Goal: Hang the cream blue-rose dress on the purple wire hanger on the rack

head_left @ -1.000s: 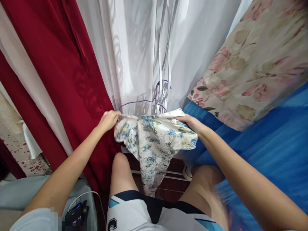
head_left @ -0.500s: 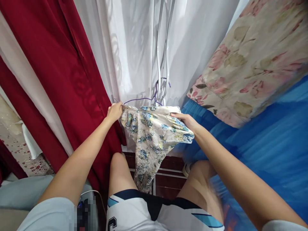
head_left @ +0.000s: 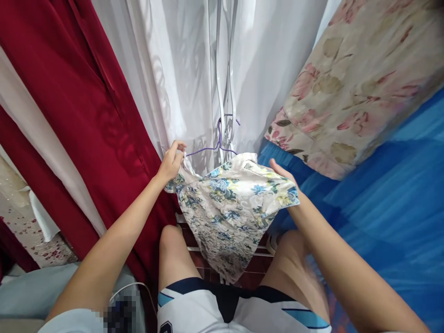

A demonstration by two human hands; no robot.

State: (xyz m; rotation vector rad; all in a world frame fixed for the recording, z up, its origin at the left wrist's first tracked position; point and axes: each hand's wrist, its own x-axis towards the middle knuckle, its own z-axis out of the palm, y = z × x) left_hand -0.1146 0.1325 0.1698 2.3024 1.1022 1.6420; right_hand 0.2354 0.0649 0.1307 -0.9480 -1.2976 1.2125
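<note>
A cream floral short-sleeved shirt (head_left: 225,208) with blue and yellow flowers hangs spread in front of me on a purple hanger (head_left: 219,138). The hanger's hook sits by the white metal bars, and its lower part is hidden inside the shirt. At the shirt's left shoulder, my left hand (head_left: 171,162) is closed, pinching the cloth by the neckline. My right hand (head_left: 282,173) is beside the other sleeve, its visible digit stretched out and apart from the cloth. The rest of that hand is partly hidden behind the sleeve, which lies against the wrist.
Red curtains (head_left: 104,115) hang at left, white curtains (head_left: 187,69) behind white metal bars (head_left: 221,69). Pink-flowered cloth (head_left: 322,101) and blue tulle-like fabric (head_left: 388,199) fill the right. A grey cushion-like surface (head_left: 38,291) and a white cable (head_left: 135,284) are lower left.
The shirt has spread wider, its right sleeve shifting right and down. My right hand has let go of the shirt's upper edge and moved right. My left hand stays at the left shoulder.
</note>
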